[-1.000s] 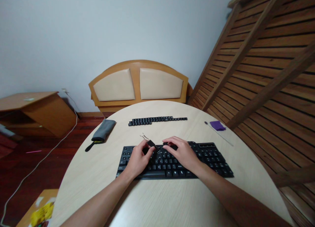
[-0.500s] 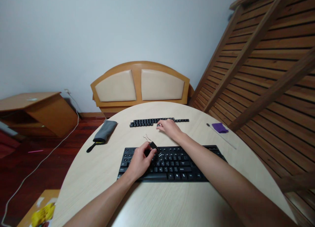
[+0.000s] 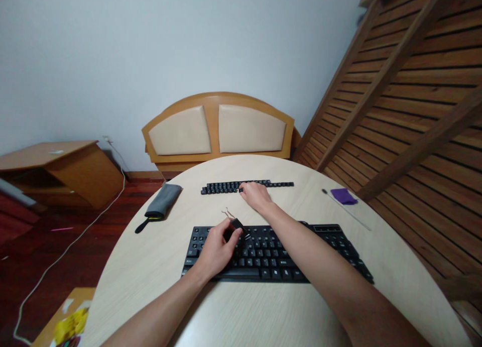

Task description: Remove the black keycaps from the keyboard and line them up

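A black keyboard [image 3: 278, 274] lies across the near part of the table; several keys at its upper left are bare of caps. Over its left half, my left hand [image 3: 218, 249] is closed around a keycap puller [image 3: 237, 226], a small black block with thin wire prongs at both ends. Beyond the keyboard, several rows of loose black keycaps [image 3: 222, 187] stand side by side. My right hand [image 3: 256, 196] reaches to the front row, thumb and fingers pinched on a single keycap [image 3: 241, 190]. This hand hides part of the rows.
On the round table [image 3: 150, 266], a grey pouch [image 3: 163, 201] with a black loop lies at the left. A purple cloth [image 3: 344, 196] and a thin brush [image 3: 348, 212] lie at the right. A wooden headboard [image 3: 214, 128] stands behind the table, slatted wood at the right.
My right hand has lowered the keycap slightly, to the front row's end. My left hand keeps the puller over the keyboard. The whole view has shifted a little.
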`<state>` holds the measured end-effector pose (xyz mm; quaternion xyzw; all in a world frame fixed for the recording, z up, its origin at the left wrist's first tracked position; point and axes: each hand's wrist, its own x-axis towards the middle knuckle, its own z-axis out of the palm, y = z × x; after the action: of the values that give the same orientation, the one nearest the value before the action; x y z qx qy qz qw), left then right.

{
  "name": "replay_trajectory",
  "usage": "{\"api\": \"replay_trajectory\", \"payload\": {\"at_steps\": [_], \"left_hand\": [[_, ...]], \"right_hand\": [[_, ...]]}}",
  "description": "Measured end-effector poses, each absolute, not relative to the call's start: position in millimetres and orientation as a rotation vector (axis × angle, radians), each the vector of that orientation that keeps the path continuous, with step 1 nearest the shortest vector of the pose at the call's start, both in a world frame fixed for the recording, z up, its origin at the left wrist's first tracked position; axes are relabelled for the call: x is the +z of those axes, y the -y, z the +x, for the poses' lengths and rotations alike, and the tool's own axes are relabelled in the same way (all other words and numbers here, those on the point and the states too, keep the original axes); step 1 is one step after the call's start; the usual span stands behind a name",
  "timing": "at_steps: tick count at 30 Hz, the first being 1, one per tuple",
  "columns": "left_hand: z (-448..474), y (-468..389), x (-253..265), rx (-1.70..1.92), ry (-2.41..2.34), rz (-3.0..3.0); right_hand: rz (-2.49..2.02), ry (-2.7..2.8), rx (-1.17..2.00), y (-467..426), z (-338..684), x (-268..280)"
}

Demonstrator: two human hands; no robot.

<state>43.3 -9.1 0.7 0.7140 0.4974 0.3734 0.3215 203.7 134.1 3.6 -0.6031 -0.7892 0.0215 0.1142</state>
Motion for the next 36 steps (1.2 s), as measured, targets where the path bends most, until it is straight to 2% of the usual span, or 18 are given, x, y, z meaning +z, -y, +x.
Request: {"api": "replay_trajectory", "payload": {"at_steps": [36], "left_hand": [[44.9,10.9,3.5,0.932,-1.315,1.906]], "right_hand": [[-1.733,2.288,0.094,-142.7,198.2,-5.6]]}}
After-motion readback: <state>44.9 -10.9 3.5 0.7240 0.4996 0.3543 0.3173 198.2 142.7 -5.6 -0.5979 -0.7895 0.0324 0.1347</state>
